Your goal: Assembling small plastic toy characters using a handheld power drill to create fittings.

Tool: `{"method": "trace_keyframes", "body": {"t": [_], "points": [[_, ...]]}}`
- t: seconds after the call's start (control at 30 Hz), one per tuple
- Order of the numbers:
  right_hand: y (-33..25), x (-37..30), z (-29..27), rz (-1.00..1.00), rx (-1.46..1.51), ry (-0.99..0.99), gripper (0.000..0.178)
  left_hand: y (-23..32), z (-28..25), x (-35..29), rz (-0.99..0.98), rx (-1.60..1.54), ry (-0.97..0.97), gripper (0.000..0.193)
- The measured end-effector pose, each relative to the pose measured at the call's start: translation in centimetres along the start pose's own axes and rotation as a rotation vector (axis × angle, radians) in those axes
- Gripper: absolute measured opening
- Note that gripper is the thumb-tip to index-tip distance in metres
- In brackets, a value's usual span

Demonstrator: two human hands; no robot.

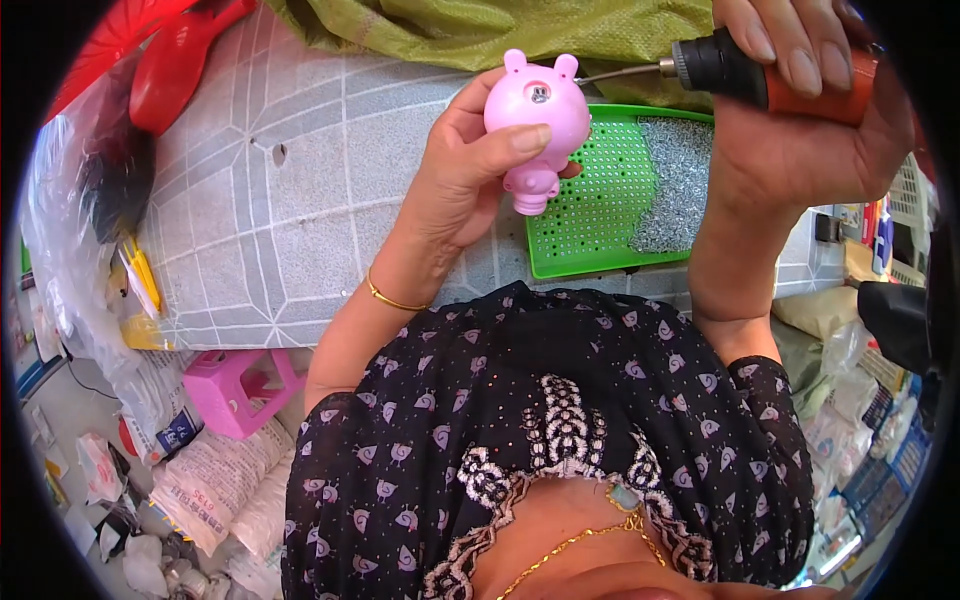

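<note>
My left hand (462, 160) is closed round a pink plastic toy shell (510, 115) with two round ears, its thumb lying across the front. A round recess in the shell's head holds a small shiny metal part (541, 94). My right hand (805, 150) grips a black and orange power screwdriver (738, 78). Its long thin bit (630, 71) points left, with the tip beside the toy's right ear; whether it touches a screw hole I cannot tell. Below the bit lies a green perforated tray (560, 268), its right part covered with many small silvery screws (678, 190).
Olive-green woven sacking (400, 35) lies along the table's far edge. Red plastic pieces (180, 70) and clear plastic bags (70, 215) are at the left. A pink plastic frame (225, 400) and white sacks (215, 490) sit below the grey patterned tabletop (270, 220).
</note>
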State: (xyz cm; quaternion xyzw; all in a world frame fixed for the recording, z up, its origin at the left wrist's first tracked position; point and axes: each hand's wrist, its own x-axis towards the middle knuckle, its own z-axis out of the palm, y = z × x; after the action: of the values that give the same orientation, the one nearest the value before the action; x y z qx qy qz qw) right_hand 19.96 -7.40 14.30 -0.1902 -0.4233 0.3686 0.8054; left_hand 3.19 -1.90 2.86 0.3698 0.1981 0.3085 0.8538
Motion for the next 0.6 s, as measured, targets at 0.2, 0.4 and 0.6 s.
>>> {"method": "trace_keyframes", "body": {"t": [0.2, 0.4, 0.6], "points": [[0.6, -0.3, 0.7, -0.032, -0.064, 0.030, 0.028, 0.2, 0.3, -0.3, 0.002, -0.081, 0.008, 0.064], [1.0, -0.7, 0.9, -0.027, -0.017, 0.079, 0.027, 0.3, 0.6, -0.4, 0.014, -0.104, 0.023, 0.063], [1.3, -0.8, 1.3, -0.037, -0.047, 0.122, 0.025, 0.4, 0.6, -0.5, 0.018, -0.098, 0.030, 0.063]]}}
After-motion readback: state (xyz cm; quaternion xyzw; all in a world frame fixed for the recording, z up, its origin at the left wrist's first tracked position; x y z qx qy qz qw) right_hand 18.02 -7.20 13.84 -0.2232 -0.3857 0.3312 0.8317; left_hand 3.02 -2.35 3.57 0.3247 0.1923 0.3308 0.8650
